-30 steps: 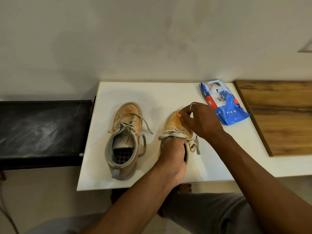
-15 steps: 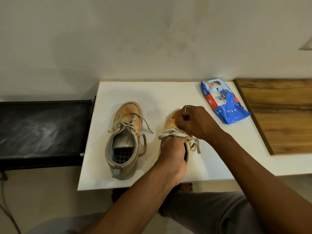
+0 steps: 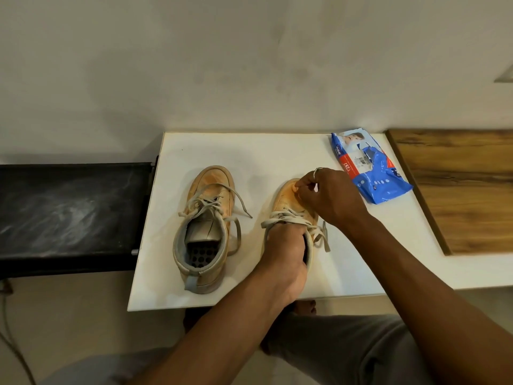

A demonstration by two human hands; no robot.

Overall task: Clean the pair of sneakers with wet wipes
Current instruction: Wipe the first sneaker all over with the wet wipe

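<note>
Your right hand (image 3: 330, 195) pinches a small crumpled wipe (image 3: 296, 187) against the smooth tan toe of the held sneaker (image 3: 287, 202); your left hand (image 3: 286, 254) curls round its padded collar. The other sneaker (image 3: 206, 226) — laces loose — stands just beside it on the white tabletop (image 3: 277, 151), with the glossy blue wipes pack (image 3: 372, 176) beyond.

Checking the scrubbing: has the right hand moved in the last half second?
Yes, the right hand shifted right along the shoe, toward the wipes pack.

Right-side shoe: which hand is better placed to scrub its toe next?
Right. The right hand sits on the toe of the shoe, pinching what looks like a stained wipe; the left hand grips the shoe at its opening, steadying it.
</note>
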